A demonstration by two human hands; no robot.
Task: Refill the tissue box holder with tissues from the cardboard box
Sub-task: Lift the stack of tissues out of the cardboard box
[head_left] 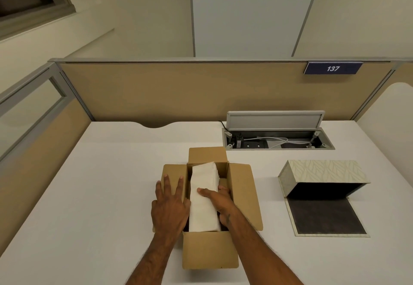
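Zero tissues in the tissue box holder (pixel 321 174) so far: it sits open and empty near the tabletop's right edge, lid part tipped up, dark base flap lying flat, well apart from the cardboard box (pixel 243 197).

Cardboard box is at the tabletop's centre-front, all four flaps folded out. Tissue stack (pixel 204 197) is still inside it, white, lying lengthwise front to back.

Left hand (pixel 171 208): fingers spread flat, pressing down the left flap, gripping nothing; looks like it is bracing the box.

Right hand (pixel 220 202): thumb lies on top of the stack, fingers curl down its right side inside the box. Judged as a grip on the stack starting; fingertips hidden, so closure under it can't be confirmed.

Done: box opened, holder opened. Left: lift stack out, carry right, seat it in holder, close holder.
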